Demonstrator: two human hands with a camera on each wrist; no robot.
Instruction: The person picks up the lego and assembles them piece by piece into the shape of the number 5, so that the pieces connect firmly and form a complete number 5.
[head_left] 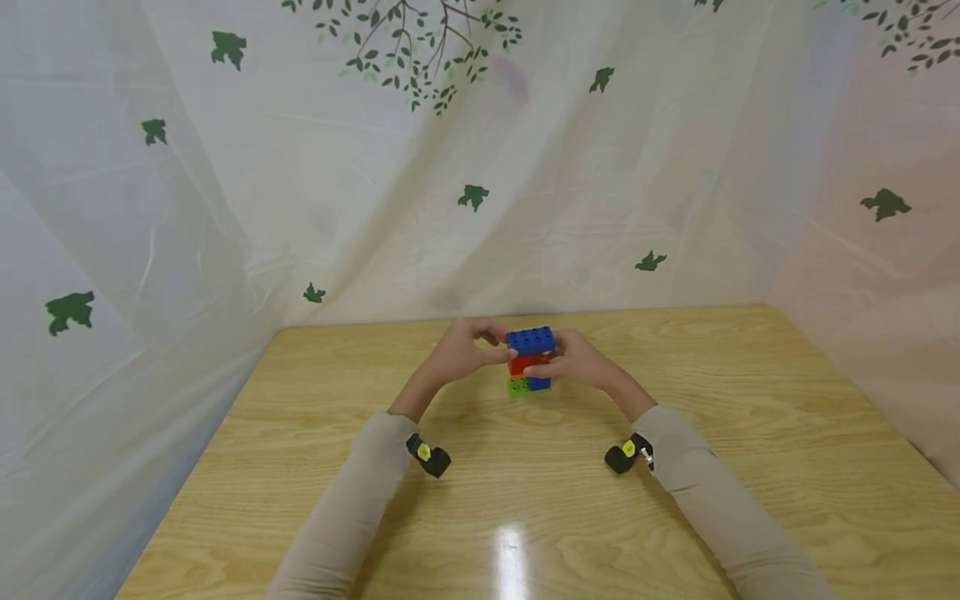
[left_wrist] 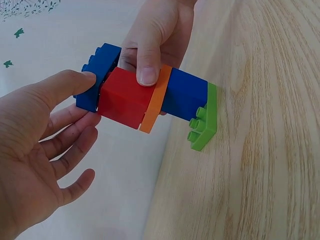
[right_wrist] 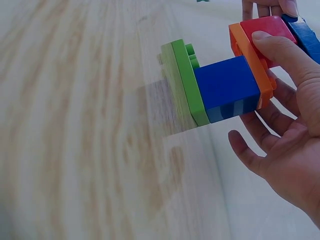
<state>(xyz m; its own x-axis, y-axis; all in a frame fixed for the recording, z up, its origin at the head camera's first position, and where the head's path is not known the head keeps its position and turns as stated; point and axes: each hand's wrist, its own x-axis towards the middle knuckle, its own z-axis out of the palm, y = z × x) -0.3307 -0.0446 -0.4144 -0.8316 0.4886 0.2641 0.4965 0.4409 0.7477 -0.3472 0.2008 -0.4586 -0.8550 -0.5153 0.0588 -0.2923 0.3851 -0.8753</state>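
A small tower of toy building bricks stands between the two hands. From the bottom it has a green brick (right_wrist: 184, 82), a blue block (right_wrist: 227, 90), a thin orange brick (left_wrist: 156, 100), a red block (left_wrist: 125, 97) and a studded blue brick (head_left: 531, 340) on top. The left hand (head_left: 467, 350) pinches the top blue brick between thumb and fingers, its other fingers loosely bent. A narrow dark gap shows between that brick and the red block in the left wrist view. Lower down, the right hand (head_left: 587, 360) grips the tower at the red and orange bricks, thumb on the red.
A wood-grain table (head_left: 480, 483) lies under the arms. Behind it and at the sides hangs a pale curtain (head_left: 360, 208) printed with green birds and leafy branches. Each sleeved forearm bears a small black wrist camera (head_left: 429, 455).
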